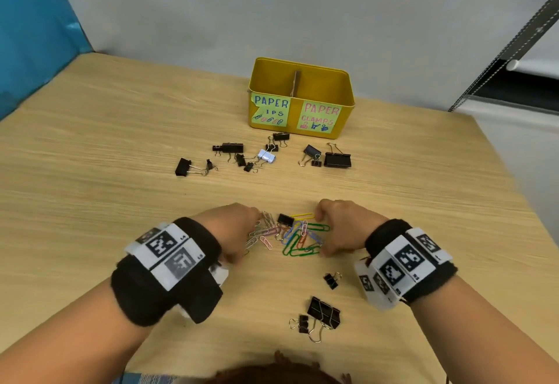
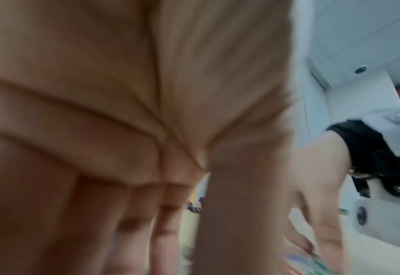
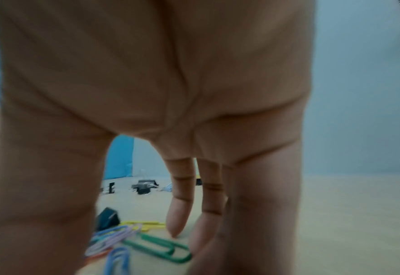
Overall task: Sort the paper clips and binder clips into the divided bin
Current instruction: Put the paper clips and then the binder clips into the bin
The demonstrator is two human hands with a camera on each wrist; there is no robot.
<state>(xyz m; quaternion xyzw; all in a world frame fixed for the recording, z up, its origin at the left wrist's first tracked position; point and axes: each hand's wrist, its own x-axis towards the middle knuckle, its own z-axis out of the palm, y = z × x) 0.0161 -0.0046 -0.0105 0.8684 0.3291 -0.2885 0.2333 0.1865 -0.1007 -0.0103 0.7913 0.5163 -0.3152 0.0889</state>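
A pile of coloured paper clips (image 1: 292, 237) lies on the table in front of me, with one small black binder clip (image 1: 285, 219) at its far edge. My left hand (image 1: 246, 232) stands at the pile's left side and my right hand (image 1: 323, 234) at its right, both palms down. In the right wrist view straight fingers (image 3: 176, 214) reach the table beside a green paper clip (image 3: 161, 248). The left wrist view is blurred; its fingers (image 2: 133, 232) point down. Neither hand visibly holds a clip. The yellow divided bin (image 1: 344, 102), labelled for clips and clamps, stands at the back.
Several black binder clips (image 1: 232, 147) and a white one (image 1: 266, 156) lie scattered before the bin, with a larger one (image 1: 337, 159) to the right. Three more binder clips (image 1: 323, 312) lie near me at the right. The table's right edge (image 1: 514, 178) runs diagonally.
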